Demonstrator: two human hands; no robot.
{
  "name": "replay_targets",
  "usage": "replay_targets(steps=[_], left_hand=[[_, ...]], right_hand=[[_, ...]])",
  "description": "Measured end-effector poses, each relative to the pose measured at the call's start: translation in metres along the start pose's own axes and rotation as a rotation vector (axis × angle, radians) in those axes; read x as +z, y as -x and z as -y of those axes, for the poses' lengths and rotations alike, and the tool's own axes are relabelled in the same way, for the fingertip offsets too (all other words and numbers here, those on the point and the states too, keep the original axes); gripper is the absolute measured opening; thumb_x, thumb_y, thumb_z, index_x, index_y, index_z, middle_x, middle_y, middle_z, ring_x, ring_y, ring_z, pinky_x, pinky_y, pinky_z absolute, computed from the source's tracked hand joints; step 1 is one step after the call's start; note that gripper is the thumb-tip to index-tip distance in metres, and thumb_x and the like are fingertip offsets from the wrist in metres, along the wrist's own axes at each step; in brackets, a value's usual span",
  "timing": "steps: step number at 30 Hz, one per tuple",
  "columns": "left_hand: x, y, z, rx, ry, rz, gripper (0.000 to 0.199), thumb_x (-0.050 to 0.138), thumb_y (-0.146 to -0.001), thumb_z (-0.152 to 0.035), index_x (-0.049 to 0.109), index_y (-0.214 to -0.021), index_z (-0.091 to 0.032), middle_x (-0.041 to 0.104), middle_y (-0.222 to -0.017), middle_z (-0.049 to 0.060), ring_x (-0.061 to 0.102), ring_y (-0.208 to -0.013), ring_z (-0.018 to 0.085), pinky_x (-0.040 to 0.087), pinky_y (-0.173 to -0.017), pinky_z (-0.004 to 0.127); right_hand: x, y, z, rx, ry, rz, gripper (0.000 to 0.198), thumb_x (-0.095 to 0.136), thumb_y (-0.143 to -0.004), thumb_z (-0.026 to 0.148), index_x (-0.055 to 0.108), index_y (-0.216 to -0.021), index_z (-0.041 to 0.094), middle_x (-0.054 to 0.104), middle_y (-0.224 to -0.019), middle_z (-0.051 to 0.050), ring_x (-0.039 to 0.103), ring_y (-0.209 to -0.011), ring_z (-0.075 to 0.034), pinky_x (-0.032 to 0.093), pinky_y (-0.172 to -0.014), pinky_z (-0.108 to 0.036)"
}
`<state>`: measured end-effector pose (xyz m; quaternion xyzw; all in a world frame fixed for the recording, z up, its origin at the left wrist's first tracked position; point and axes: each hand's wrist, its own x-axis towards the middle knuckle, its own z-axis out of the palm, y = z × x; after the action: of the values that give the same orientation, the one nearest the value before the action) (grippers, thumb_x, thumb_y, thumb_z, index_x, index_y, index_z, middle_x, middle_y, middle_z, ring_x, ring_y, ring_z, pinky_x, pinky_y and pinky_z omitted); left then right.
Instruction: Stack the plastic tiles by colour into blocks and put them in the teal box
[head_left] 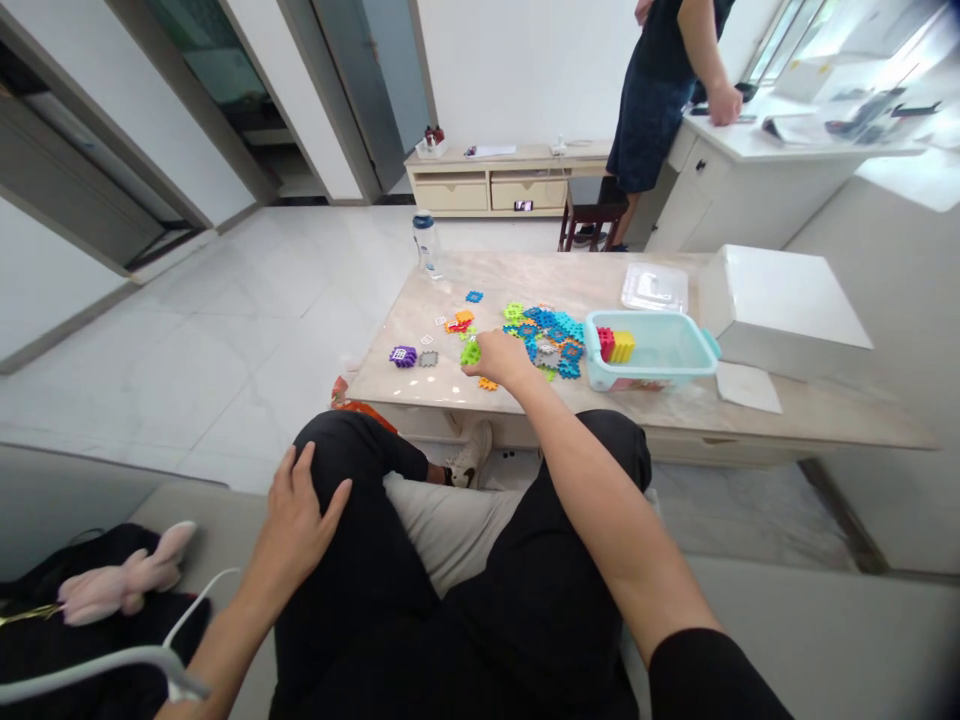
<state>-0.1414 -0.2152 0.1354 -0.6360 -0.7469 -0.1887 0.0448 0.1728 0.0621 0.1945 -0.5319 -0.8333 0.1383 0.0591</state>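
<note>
My right hand [504, 357] reaches over the table with its fingers closed on green interlocking tiles [471, 352], held just above the tabletop. To its right spreads a loose pile of blue interlocking tiles [555, 325], mixed with green, orange and grey ones. Left of the hand lie a stack of purple tiles [403, 356], a grey tile [428, 359] and some orange and red tiles [460, 322]. One blue tile [474, 297] sits apart farther back. My left hand [300, 510] rests on my left knee, fingers spread, holding nothing.
A pale blue plastic bin [652, 380] with red and yellow tiles stands on the table [397, 385]. Nearby are a clear lid [655, 288], a white box [795, 300] and a water bottle [427, 245]. Another person [645, 120] stands by the far desk.
</note>
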Motion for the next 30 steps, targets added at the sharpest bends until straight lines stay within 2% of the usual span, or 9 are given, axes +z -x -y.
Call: replay_targets(steps=[4, 7, 13, 15, 17, 21, 25, 30], left_hand=[[-0.007, -0.007, -0.003, 0.003, 0.037, 0.035, 0.088, 0.049, -0.105, -0.064, 0.023, -0.174, -0.017, 0.033, -0.173, 0.024, 0.035, -0.163, 0.045, 0.035, -0.131, 0.067], [-0.007, -0.005, -0.020, 0.045, 0.059, 0.034, 0.086, 0.052, -0.106, -0.060, 0.019, -0.176, -0.022, 0.026, -0.178, 0.023, 0.032, -0.164, 0.045, 0.036, -0.130, 0.069], [0.003, -0.002, -0.094, 0.187, 0.104, 0.037, 0.079, 0.060, -0.106, -0.048, 0.025, -0.175, -0.032, 0.028, -0.180, 0.016, 0.038, -0.163, 0.041, 0.039, -0.129, 0.067], [0.012, -0.003, -0.120, 0.193, 0.140, 0.051, 0.080, 0.060, -0.106, -0.046, 0.024, -0.175, -0.032, 0.029, -0.180, 0.015, 0.040, -0.162, 0.039, 0.041, -0.128, 0.064], [0.023, -0.004, -0.144, 0.154, 0.169, 0.087, 0.084, 0.062, -0.105, -0.048, 0.021, -0.176, -0.031, 0.031, -0.180, 0.016, 0.045, -0.159, 0.040, 0.048, -0.123, 0.061], [0.043, -0.001, -0.178, 0.171, 0.212, 0.145, 0.088, 0.066, -0.101, -0.053, 0.024, -0.176, -0.031, 0.040, -0.176, 0.017, 0.054, -0.152, 0.040, 0.052, -0.119, 0.058], [0.051, 0.003, -0.186, 0.243, 0.196, 0.130, 0.086, 0.065, -0.102, -0.052, 0.026, -0.176, -0.029, 0.041, -0.175, 0.018, 0.053, -0.152, 0.042, 0.049, -0.120, 0.059], [0.056, -0.003, -0.161, 0.242, 0.219, 0.130, 0.080, 0.058, -0.107, -0.050, 0.024, -0.176, -0.028, 0.041, -0.174, 0.018, 0.052, -0.153, 0.040, 0.049, -0.120, 0.059]], right_hand=[[0.000, 0.002, 0.001, -0.012, -0.010, -0.019, 0.048, 0.079, -0.092, 0.052, 0.078, -0.121, 0.013, 0.079, -0.122, -0.021, 0.078, -0.113, -0.035, 0.060, -0.093, -0.039], [-0.005, 0.005, 0.006, -0.002, -0.033, -0.037, 0.048, 0.078, -0.092, 0.054, 0.078, -0.119, 0.014, 0.079, -0.122, -0.021, 0.078, -0.113, -0.035, 0.060, -0.092, -0.038], [-0.010, 0.008, 0.010, 0.003, -0.070, -0.047, 0.046, 0.078, -0.092, 0.055, 0.078, -0.117, 0.017, 0.081, -0.117, -0.018, 0.079, -0.109, -0.032, 0.059, -0.091, -0.036], [-0.007, 0.011, 0.007, 0.015, -0.066, -0.047, 0.046, 0.077, -0.093, 0.055, 0.078, -0.117, 0.016, 0.081, -0.118, -0.019, 0.078, -0.110, -0.033, 0.059, -0.092, -0.036], [-0.004, 0.016, 0.003, 0.026, -0.062, -0.053, 0.046, 0.077, -0.093, 0.055, 0.077, -0.118, 0.016, 0.080, -0.120, -0.020, 0.078, -0.112, -0.033, 0.058, -0.092, -0.036], [0.003, 0.028, -0.009, 0.061, -0.061, -0.070, 0.044, 0.077, -0.092, 0.052, 0.076, -0.118, 0.016, 0.081, -0.119, -0.019, 0.077, -0.113, -0.032, 0.058, -0.090, -0.034], [0.006, 0.037, -0.016, 0.099, -0.066, -0.087, 0.044, 0.076, -0.093, 0.052, 0.075, -0.120, 0.017, 0.081, -0.119, -0.017, 0.077, -0.113, -0.030, 0.057, -0.089, -0.033], [0.005, 0.035, -0.013, 0.132, -0.086, -0.077, 0.044, 0.077, -0.094, 0.054, 0.074, -0.119, 0.018, 0.081, -0.120, -0.016, 0.077, -0.114, -0.030, 0.057, -0.091, -0.032]])
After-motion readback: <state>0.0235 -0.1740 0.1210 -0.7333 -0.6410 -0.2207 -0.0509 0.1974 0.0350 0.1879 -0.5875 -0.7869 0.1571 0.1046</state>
